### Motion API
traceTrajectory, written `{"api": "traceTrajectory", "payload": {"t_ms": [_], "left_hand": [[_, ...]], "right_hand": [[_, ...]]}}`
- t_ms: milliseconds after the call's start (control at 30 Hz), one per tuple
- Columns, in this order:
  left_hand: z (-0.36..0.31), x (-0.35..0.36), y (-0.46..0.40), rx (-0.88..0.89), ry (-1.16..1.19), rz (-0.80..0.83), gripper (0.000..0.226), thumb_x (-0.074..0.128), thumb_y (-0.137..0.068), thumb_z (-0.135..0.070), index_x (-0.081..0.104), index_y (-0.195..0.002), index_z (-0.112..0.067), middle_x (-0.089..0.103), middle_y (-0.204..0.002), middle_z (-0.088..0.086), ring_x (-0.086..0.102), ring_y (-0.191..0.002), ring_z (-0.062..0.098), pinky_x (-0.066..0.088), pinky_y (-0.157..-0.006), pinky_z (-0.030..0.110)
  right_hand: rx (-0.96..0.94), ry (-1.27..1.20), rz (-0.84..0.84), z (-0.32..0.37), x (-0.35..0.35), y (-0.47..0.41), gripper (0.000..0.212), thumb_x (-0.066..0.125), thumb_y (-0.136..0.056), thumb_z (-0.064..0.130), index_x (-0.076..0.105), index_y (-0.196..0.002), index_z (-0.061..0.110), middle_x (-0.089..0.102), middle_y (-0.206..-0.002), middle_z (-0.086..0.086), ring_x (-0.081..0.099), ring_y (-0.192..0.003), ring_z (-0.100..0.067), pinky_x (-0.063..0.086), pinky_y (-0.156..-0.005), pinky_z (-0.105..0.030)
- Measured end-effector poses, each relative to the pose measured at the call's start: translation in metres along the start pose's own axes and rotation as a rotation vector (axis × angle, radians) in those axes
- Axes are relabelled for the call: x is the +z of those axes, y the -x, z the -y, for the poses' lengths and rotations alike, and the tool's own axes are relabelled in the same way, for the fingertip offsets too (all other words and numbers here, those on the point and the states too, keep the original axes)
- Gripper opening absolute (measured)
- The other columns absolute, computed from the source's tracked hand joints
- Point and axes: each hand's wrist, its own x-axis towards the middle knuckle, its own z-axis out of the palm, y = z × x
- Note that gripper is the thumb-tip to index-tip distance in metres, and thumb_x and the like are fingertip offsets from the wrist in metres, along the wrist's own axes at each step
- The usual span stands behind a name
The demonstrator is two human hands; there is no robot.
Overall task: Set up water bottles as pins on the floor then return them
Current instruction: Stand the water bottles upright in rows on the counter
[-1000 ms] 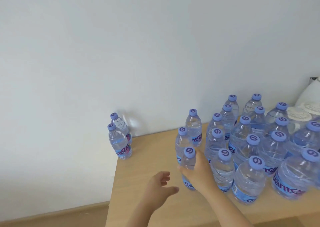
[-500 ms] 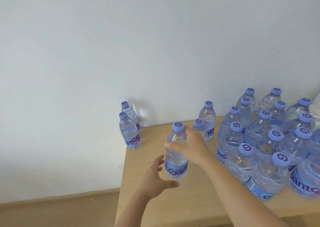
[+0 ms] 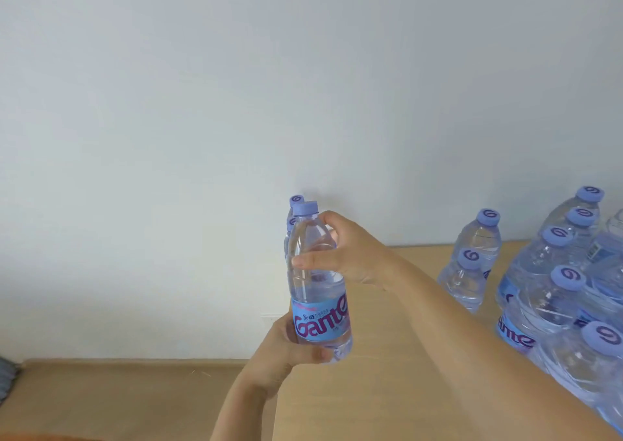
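A clear water bottle [image 3: 317, 292] with a purple cap and a blue label is held upright in the air above the left edge of the wooden table [image 3: 397, 356]. My right hand [image 3: 347, 255] grips its upper body, thumb in front. My left hand [image 3: 286, 353] curls round its base, below the label. Several more capped bottles [image 3: 546, 292] stand crowded on the table's right side. Two bottles [image 3: 292, 216] stand by the wall behind the held one, mostly hidden by it.
A plain white wall [image 3: 236, 103] runs behind the table. The wooden floor [image 3: 135, 400] lies at the lower left, below the table's left edge. A dark object [image 3: 6, 380] peeks in at the far left edge.
My right hand has lifted the bottle off the table and carried it left and nearer. My left hand, open before, now grips its base. The view has swung left.
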Motion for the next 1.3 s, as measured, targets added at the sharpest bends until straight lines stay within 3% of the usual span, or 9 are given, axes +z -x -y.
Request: {"api": "traceTrajectory", "payload": {"t_ms": [67, 167, 267, 367, 567, 667, 833, 1167, 1300], "left_hand": [[-0.005, -0.001, -0.007, 0.029, -0.048, -0.062, 0.045, 0.079, -0.057, -0.016, 0.061, -0.095, -0.003, 0.067, -0.081, 0.013, 0.061, -0.068, 0.022, 0.049, -0.059, 0.027], [-0.005, -0.006, -0.02, 0.018, -0.084, -0.259, 0.054, 0.08, -0.044, -0.024, 0.063, -0.094, -0.009, 0.072, -0.079, 0.009, 0.066, -0.068, 0.02, 0.053, -0.057, 0.027], [0.0, -0.018, -0.026, -0.024, -0.066, -0.186, 0.048, 0.08, -0.047, -0.017, 0.065, -0.091, -0.006, 0.07, -0.079, 0.014, 0.063, -0.065, 0.019, 0.048, -0.056, 0.024], [0.013, -0.031, -0.033, -0.061, -0.051, -0.183, 0.061, 0.083, -0.041, -0.019, 0.065, -0.097, -0.005, 0.072, -0.086, 0.015, 0.067, -0.074, 0.023, 0.05, -0.06, 0.027], [0.039, -0.036, -0.057, -0.058, -0.043, -0.253, 0.058, 0.085, -0.04, -0.016, 0.065, -0.095, -0.015, 0.074, -0.082, -0.001, 0.068, -0.071, 0.011, 0.054, -0.061, 0.023], [0.059, -0.04, -0.066, -0.065, -0.076, -0.348, 0.054, 0.085, -0.044, -0.014, 0.064, -0.093, -0.021, 0.073, -0.083, -0.006, 0.068, -0.073, 0.007, 0.051, -0.061, 0.016], [0.088, -0.045, -0.082, -0.151, -0.144, -0.461, 0.063, 0.085, -0.04, -0.024, 0.054, -0.095, -0.028, 0.068, -0.092, -0.011, 0.065, -0.083, 0.006, 0.048, -0.066, 0.018], [0.105, -0.053, -0.101, -0.202, -0.236, -0.473, 0.058, 0.09, -0.051, -0.018, 0.052, -0.091, -0.033, 0.067, -0.087, -0.018, 0.062, -0.08, -0.004, 0.044, -0.058, 0.01], [0.103, -0.054, -0.102, -0.21, -0.252, -0.453, 0.058, 0.091, -0.052, -0.019, 0.051, -0.091, -0.036, 0.065, -0.087, -0.021, 0.061, -0.082, -0.004, 0.045, -0.062, 0.014]], "right_hand": [[-0.02, 0.081, -0.106, 0.0, 0.008, -0.008, 0.067, 0.082, -0.061, 0.047, 0.047, -0.116, 0.035, 0.057, -0.123, 0.012, 0.059, -0.107, -0.008, 0.049, -0.093, -0.035], [-0.011, 0.181, -0.187, -0.002, 0.018, -0.021, 0.073, 0.079, -0.062, 0.053, 0.042, -0.122, 0.033, 0.054, -0.127, 0.015, 0.055, -0.112, -0.01, 0.048, -0.094, -0.036], [0.003, 0.213, -0.049, -0.005, 0.015, -0.031, 0.076, 0.078, -0.066, 0.05, 0.041, -0.129, 0.028, 0.055, -0.128, 0.011, 0.054, -0.116, -0.012, 0.046, -0.099, -0.038], [0.005, 0.221, 0.061, -0.008, 0.008, -0.038, 0.06, 0.078, -0.071, 0.041, 0.049, -0.122, 0.024, 0.062, -0.117, 0.004, 0.059, -0.11, -0.015, 0.047, -0.097, -0.04], [0.025, 0.299, 0.012, -0.026, 0.02, -0.052, 0.058, 0.081, -0.066, 0.044, 0.049, -0.113, 0.038, 0.057, -0.106, 0.015, 0.056, -0.099, -0.008, 0.048, -0.086, -0.027], [0.045, 0.282, 0.002, -0.042, 0.029, -0.057, 0.063, 0.082, -0.065, 0.042, 0.05, -0.119, 0.034, 0.059, -0.117, 0.012, 0.057, -0.106, -0.011, 0.049, -0.092, -0.033], [0.071, 0.317, -0.043, -0.063, 0.045, -0.06, 0.06, 0.08, -0.062, 0.04, 0.052, -0.115, 0.035, 0.064, -0.107, 0.015, 0.061, -0.1, -0.008, 0.052, -0.089, -0.035], [0.086, 0.364, -0.087, -0.085, 0.054, -0.069, 0.05, 0.079, -0.06, 0.041, 0.05, -0.101, 0.035, 0.059, -0.096, 0.016, 0.058, -0.089, -0.009, 0.051, -0.078, -0.029], [0.07, 0.385, -0.089, -0.086, 0.053, -0.069, 0.053, 0.078, -0.061, 0.044, 0.048, -0.104, 0.039, 0.057, -0.099, 0.019, 0.056, -0.091, -0.007, 0.049, -0.078, -0.027]]}}
